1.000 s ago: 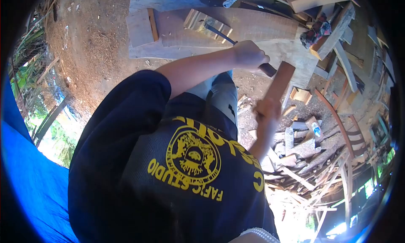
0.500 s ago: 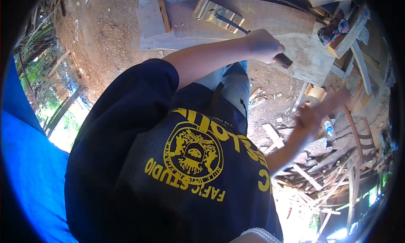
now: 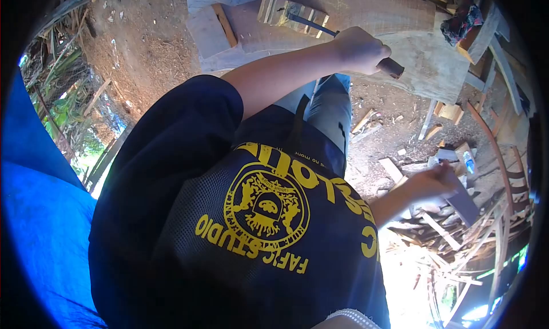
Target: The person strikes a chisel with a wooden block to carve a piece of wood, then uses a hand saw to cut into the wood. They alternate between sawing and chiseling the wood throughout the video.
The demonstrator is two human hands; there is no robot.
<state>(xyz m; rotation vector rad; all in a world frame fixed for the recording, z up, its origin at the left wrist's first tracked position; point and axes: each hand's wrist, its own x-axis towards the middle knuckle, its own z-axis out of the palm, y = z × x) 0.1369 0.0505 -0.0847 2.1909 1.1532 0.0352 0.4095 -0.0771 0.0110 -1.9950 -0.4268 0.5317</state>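
Observation:
My left hand [image 3: 359, 50] is closed around the wooden handle [image 3: 392, 68] of a chisel, whose butt sticks out past my fist. The chisel's long metal blade [image 3: 313, 25] slants to the left, its tip over a light and dark striped wood block [image 3: 273, 11]. This block lies on a broad wooden board [image 3: 366, 14]. Off to the right and lower, my right hand [image 3: 432, 183] grips a flat, dark wooden piece [image 3: 464, 206], somewhat smeared by motion. That piece is well apart from the chisel handle.
A small wood strip [image 3: 224, 25] lies across the board's left end. Timber offcuts [image 3: 450, 112] and a plastic bottle [image 3: 469, 161] are on the ground at right. A curved wooden piece [image 3: 492, 140] stands near a scrap pile [image 3: 446, 232]. Blue sheeting [image 3: 40, 214] hangs at left.
My right hand has swung down and back toward my body with the flat wooden piece. My left hand keeps hold of the chisel over the block; the view has shifted slightly.

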